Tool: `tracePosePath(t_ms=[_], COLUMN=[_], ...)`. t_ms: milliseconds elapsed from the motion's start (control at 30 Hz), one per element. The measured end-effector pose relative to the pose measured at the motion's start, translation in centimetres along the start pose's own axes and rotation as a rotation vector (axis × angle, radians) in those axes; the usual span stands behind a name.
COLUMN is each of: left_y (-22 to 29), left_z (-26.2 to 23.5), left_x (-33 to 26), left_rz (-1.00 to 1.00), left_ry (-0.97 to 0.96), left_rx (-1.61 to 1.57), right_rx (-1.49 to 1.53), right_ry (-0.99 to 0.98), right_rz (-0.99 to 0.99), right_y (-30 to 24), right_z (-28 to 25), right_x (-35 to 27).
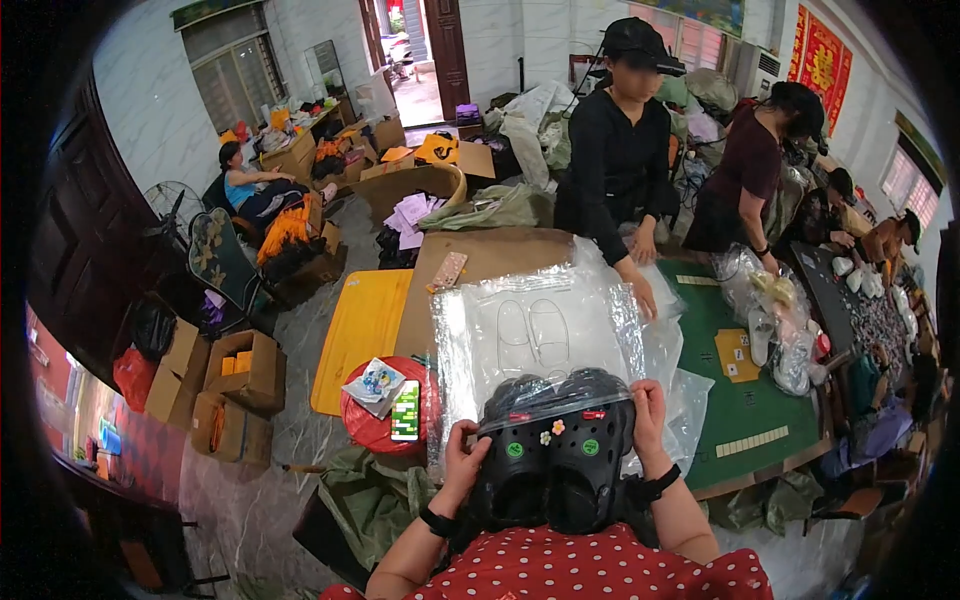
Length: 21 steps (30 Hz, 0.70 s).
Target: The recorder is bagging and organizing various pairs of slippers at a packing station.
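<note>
Cluttered packing table (480, 262): my left hand (463, 468) and right hand (647, 415) grip black clogs (550, 470) half inside a clear bag (535, 335).

A person in a red polka-dot top held a pair of black clogs (550, 470) with small charms at lower centre of the frame, the toes tucked into a clear plastic bag (545, 335). The left hand (462, 462) gripped the left side of the clogs and the right hand (648, 415) gripped the right side, both wrists wearing black bands. A red stool (372, 430) with a phone (405, 410) stood just left. Behind the green table (745, 400), a person in black (618, 150) leaned over the bag's far edge. Cardboard boxes (235, 390) sat at the left.
</note>
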<state>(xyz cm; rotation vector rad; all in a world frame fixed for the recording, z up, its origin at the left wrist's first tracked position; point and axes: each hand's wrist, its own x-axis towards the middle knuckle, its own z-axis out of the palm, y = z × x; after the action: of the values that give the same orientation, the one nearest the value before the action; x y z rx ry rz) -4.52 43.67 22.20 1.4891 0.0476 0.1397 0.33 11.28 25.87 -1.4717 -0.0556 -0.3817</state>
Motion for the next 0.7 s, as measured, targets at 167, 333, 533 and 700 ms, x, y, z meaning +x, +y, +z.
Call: tracePosePath(t_ms=[167, 333, 533, 700], left_y=[0.9, -0.7, 1.0, 2.6], left_z=[0.2, -0.5, -0.6, 0.6], left_x=[-0.2, -0.2, 0.0, 0.6], left_rz=[-0.024, -0.032, -0.059, -0.078], left_ry=[-0.008, 0.050, 0.064, 0.030], left_rx=[-0.001, 0.031, -0.017, -0.031], right_rx=[0.023, -0.103, 0.020, 0.252], right_ry=[0.072, 0.174, 0.073, -0.055], right_rz=[0.006, 0.066, 0.139, 0.235], right_y=[-0.3, 2.8, 0.1, 0.8], right_z=[0.2, 1.0, 2.7, 2.6], right_x=[-0.8, -3.5, -2.3, -1.3])
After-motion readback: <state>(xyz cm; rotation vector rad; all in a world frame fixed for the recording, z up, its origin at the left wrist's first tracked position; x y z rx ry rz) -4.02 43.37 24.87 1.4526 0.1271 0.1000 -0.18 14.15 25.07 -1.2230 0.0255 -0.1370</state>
